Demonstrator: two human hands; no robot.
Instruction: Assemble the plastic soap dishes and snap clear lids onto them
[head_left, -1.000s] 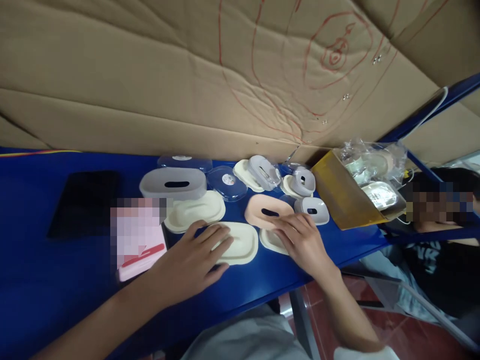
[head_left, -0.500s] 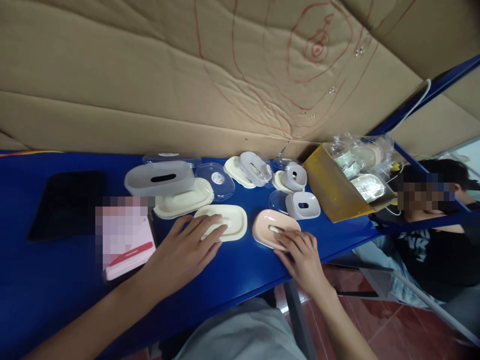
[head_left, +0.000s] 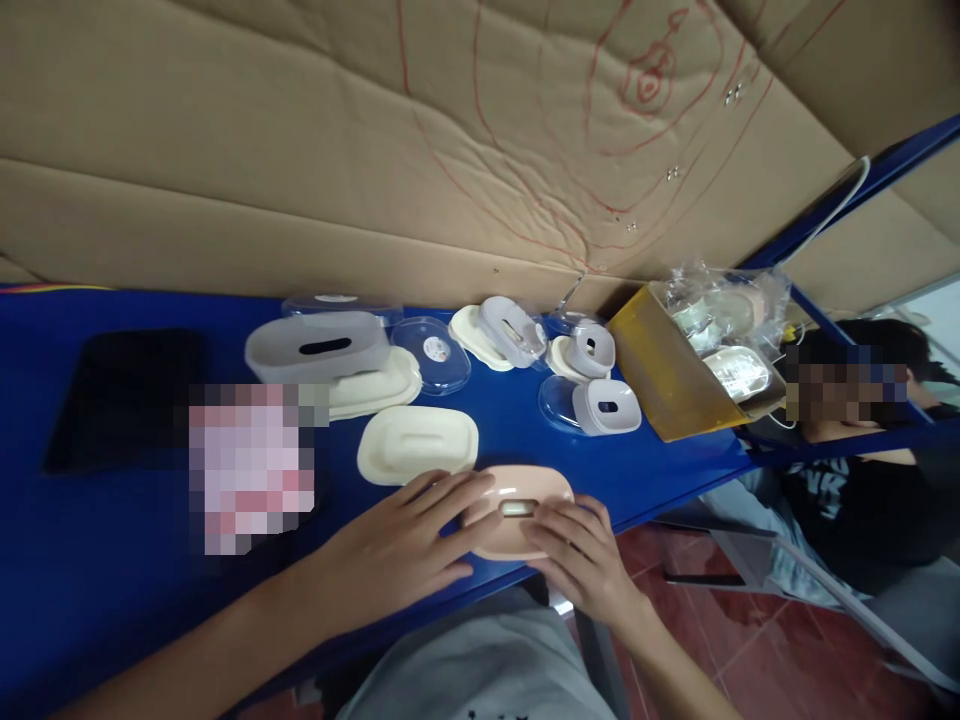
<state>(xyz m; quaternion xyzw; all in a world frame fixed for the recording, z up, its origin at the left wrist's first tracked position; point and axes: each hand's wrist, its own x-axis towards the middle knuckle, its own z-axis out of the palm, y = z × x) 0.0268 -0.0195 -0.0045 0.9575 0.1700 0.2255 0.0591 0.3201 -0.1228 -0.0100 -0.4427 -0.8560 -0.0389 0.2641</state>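
A pink oval box part [head_left: 517, 500] with a slot in its top sits at the near edge of the blue table [head_left: 90, 560]. My left hand [head_left: 397, 545] grips its left side with curled fingers. My right hand [head_left: 581, 560] grips its right and front side. A cream oval lid [head_left: 418, 443] lies just behind my left hand, untouched. Further back stand a grey oval box [head_left: 319, 345] on a cream base [head_left: 375, 385], and several small grey and cream oval parts [head_left: 607, 405].
A cardboard sheet [head_left: 300, 150] with red pen lines walls off the back. A yellow box [head_left: 667, 375] with plastic-wrapped parts stands at the right. A black flat object [head_left: 120, 395] lies at the left. Another person [head_left: 862, 470] sits to the right, below the table.
My right hand has pulled the pink part toward the table's near edge. My left hand left the cream lid and came over to grip the pink part too.
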